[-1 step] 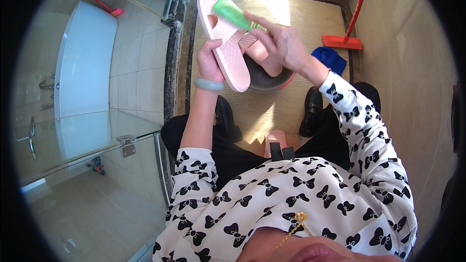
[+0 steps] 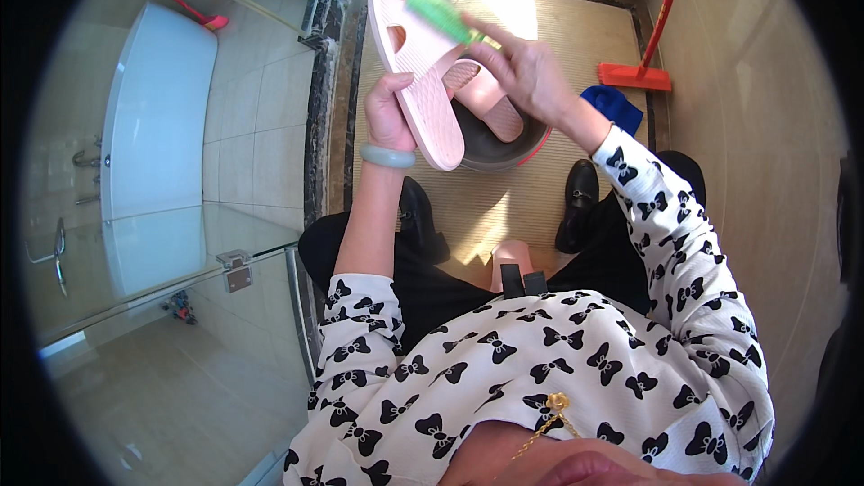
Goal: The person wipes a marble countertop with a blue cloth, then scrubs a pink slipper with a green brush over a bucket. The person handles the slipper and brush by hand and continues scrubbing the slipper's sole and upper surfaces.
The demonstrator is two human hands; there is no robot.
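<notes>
My left hand [image 2: 389, 117] is closed on the edge of a pale pink slipper [image 2: 430, 117], held up at a tilt with its toe end pointing away from me. My right hand [image 2: 531, 81] grips a green brush [image 2: 436, 13], whose head lies against the slipper's strap; the bristles are hidden. Below and to the right, another pink slipper [image 2: 499, 108] rests in a dark round basin [image 2: 490, 160] on the floor, partly covered by the held slipper.
A blue cloth [image 2: 614, 110] lies right of the basin, by a red broom [image 2: 634, 77] leaning on the wall. My black shoes [image 2: 580, 202] flank the basin. A pink object [image 2: 510, 255] shows between my knees. At left are a glass door [image 2: 180, 270] and a white bathtub [image 2: 162, 117].
My right hand and the brush have shifted slightly to the right and away from me across the strap. The left hand and its slipper have hardly moved.
</notes>
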